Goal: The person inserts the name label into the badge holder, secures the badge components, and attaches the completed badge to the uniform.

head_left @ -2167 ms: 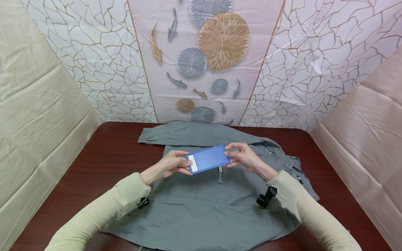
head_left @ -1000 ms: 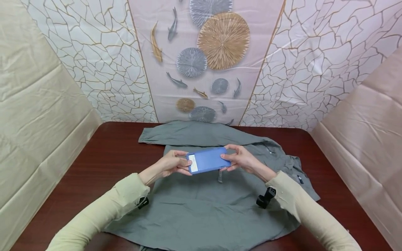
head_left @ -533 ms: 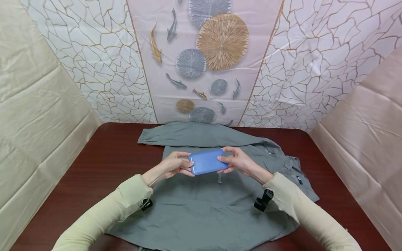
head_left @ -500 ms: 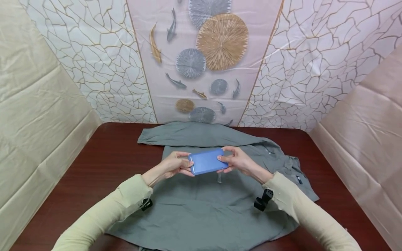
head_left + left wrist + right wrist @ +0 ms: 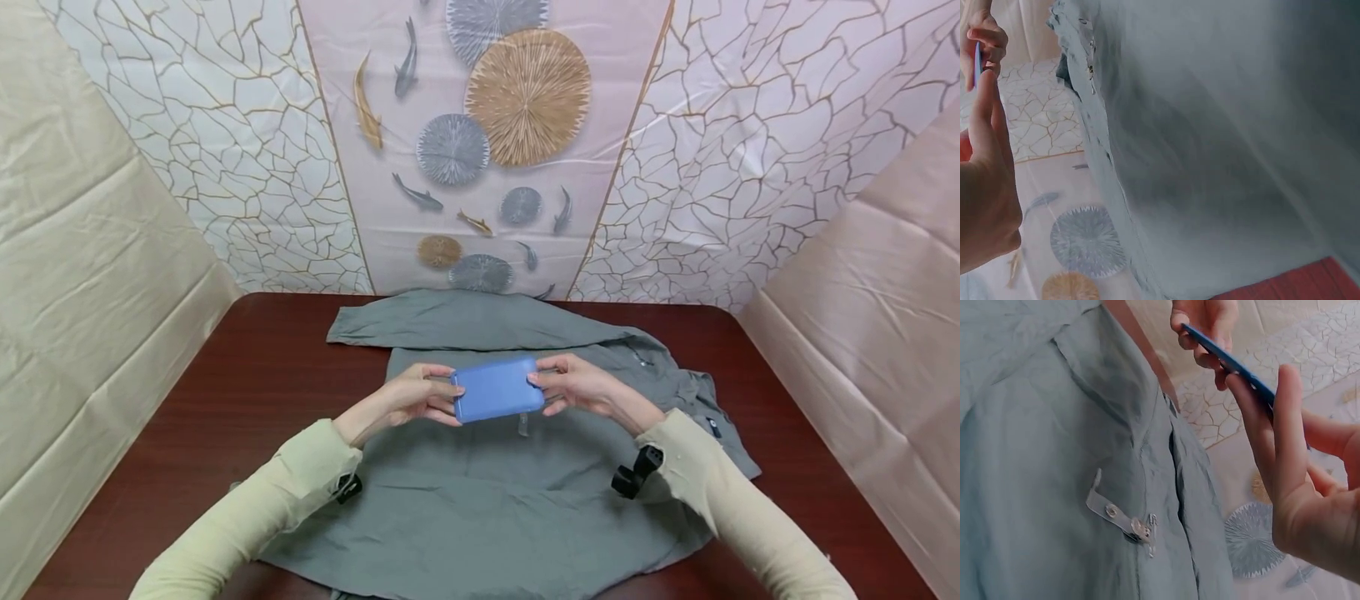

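Note:
A flat blue rectangular object (image 5: 497, 390) is held level between both hands above a grey-green garment (image 5: 480, 500). The left hand (image 5: 412, 393) pinches its left end, thumb on top and fingers beneath. At its right end the right hand (image 5: 581, 385) pinches it the same way. Seen edge-on in the right wrist view, the blue object (image 5: 1229, 361) lies between the thumb and fingers of the right hand (image 5: 1300, 475). In the left wrist view only a thin edge of it shows beyond the left hand (image 5: 988, 181).
The garment lies spread on a dark red-brown table (image 5: 300, 392), one sleeve (image 5: 450, 321) stretched along the back edge. A metal snap tab (image 5: 1110, 511) shows on the garment. Patterned cloth (image 5: 465, 208) hangs behind the table, with beige cloth (image 5: 97, 292) on the sides.
The white label strip at the blue object's left end has gone out of sight as the left grip shifted over it. The right hand has moved slightly right, closer to the object's end.

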{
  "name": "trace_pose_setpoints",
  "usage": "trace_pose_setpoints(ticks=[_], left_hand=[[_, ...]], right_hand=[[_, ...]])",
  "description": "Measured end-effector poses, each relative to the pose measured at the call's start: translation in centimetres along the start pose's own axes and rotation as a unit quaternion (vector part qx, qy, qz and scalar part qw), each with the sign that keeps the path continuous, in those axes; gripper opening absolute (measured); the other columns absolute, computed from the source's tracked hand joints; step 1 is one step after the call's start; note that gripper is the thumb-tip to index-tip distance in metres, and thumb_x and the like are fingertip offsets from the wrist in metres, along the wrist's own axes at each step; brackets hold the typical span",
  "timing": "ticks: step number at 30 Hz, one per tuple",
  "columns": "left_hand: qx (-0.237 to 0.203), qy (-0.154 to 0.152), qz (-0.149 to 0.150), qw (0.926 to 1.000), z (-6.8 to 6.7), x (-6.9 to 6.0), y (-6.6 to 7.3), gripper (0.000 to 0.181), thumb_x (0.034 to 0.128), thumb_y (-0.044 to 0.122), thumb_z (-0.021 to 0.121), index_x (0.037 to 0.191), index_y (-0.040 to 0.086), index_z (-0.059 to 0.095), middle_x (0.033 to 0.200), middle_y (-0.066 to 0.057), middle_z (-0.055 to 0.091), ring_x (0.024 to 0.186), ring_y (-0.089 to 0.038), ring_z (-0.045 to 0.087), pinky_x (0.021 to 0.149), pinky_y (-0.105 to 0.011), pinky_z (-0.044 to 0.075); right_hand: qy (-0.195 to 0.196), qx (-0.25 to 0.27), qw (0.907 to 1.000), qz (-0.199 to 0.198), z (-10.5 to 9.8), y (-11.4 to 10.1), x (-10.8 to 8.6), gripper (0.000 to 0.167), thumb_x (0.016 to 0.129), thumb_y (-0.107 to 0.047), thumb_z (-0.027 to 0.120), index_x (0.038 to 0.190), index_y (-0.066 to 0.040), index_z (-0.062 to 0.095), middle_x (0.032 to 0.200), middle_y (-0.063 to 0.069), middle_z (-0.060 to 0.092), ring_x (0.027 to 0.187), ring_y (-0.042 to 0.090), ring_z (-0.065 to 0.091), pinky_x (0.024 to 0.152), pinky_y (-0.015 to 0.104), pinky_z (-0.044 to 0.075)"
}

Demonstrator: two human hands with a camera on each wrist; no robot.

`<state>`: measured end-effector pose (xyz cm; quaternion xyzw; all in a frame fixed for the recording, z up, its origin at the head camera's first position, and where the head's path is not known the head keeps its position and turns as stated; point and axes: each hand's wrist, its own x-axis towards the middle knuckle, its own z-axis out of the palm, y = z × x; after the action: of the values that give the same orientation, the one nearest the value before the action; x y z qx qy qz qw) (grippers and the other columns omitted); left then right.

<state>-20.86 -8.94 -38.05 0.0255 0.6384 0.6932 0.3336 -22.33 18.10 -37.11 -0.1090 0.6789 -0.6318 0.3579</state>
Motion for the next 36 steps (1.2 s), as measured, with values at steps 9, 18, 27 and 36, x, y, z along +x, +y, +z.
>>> trace_pose_setpoints(ticks=[9,18,27,36], left_hand=[[0.038,0.034,0.025,0.9984,0.4,0.0,0.0,0.036,0.0796,0.003,0.064,0.112,-0.004,0.049,0.075,-0.008,0.067,0.062,-0.016,0.066,0.059,-0.032,0.055],[0.021,0.022,0.013,0.9995,0.0,0.1,0.0,0.04,0.0787,-0.002,0.063,0.116,-0.006,0.051,0.074,-0.008,0.067,0.061,-0.017,0.067,0.057,-0.031,0.055],[0.009,-0.011,-0.003,0.9999,-0.4,0.3,-0.6,0.043,0.0798,-0.003,0.061,0.121,-0.005,0.048,0.078,-0.009,0.067,0.065,-0.018,0.067,0.061,-0.034,0.055],[0.064,-0.079,-0.058,0.9931,0.1,0.8,-0.4,0.045,0.0866,0.006,0.054,0.129,0.003,0.041,0.111,-0.019,0.053,0.083,-0.024,0.063,0.072,-0.044,0.053]], right_hand=[[0.025,0.023,0.9994,0.006,0.9,0.3,0.5,0.004,0.087,-0.01,0.057,0.088,-0.006,0.055,0.07,0.002,0.064,0.061,0.008,0.063,0.056,0.018,0.052],[0.05,0.022,0.9984,0.016,1.6,0.4,0.5,0.004,0.085,-0.01,0.06,0.082,-0.01,0.058,0.064,0.0,0.065,0.052,0.004,0.06,0.049,0.014,0.048],[0.081,-0.013,0.9964,0.022,1.9,0.6,0.8,0.01,0.082,-0.014,0.064,0.083,-0.008,0.056,0.058,-0.002,0.062,0.047,0.002,0.056,0.046,0.013,0.046],[0.102,-0.153,0.9825,0.025,2.0,-0.1,1.4,0.04,0.079,-0.021,0.068,0.109,0.004,0.056,0.052,-0.004,0.056,0.039,0.002,0.043,0.041,0.015,0.038]])
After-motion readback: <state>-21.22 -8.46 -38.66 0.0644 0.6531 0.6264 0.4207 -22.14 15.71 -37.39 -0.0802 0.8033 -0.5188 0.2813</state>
